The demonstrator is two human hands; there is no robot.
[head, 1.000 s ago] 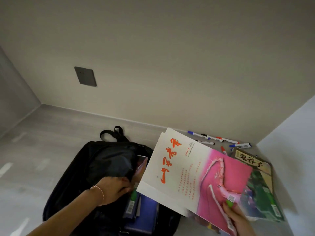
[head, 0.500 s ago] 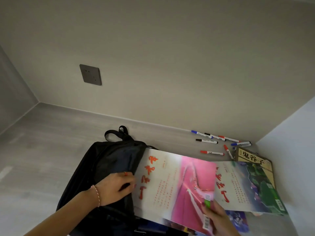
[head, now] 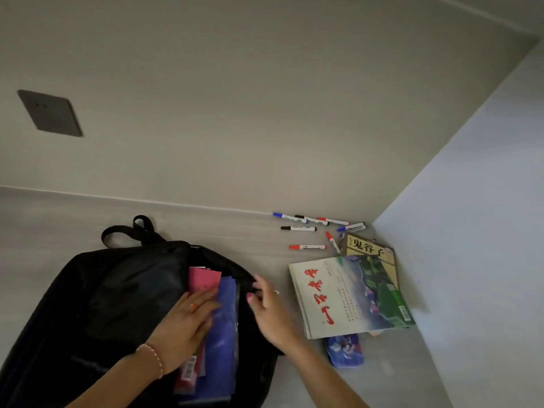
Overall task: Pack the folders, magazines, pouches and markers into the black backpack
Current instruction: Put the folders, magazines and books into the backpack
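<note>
The large black fabric backpack [head: 117, 304] lies on the grey floor [head: 220, 228] with its mouth gaping toward the right, and it takes up more of the lower left than it did half a second ago. The pink-and-white magazine [head: 203, 279] that was then held over the opening by the right hand is now down inside the bag, only its pink top edge and a barcoded corner showing, beside a blue plastic folder [head: 225, 325] that also stands in the opening.

The left hand [head: 188, 322], which had been pulling the bag's flap, now lies flat with straight fingers pressed on the pink magazine and the folder. The right hand [head: 266, 307] has let go of the magazine; it holds nothing and hovers at the right rim of the opening, fingers loosely spread.

To the right, a stack of magazines with a white cover printed in red characters on top [head: 338, 295] lies uncovered on the floor, over a green-and-tan one [head: 374, 254] near the wall corner. Under its near edge a small blue patterned pouch [head: 344, 350] pokes out. Beyond them the loose white whiteboard markers with blue, black and red caps [head: 306, 228] lie scattered by the wall, as before.
</note>
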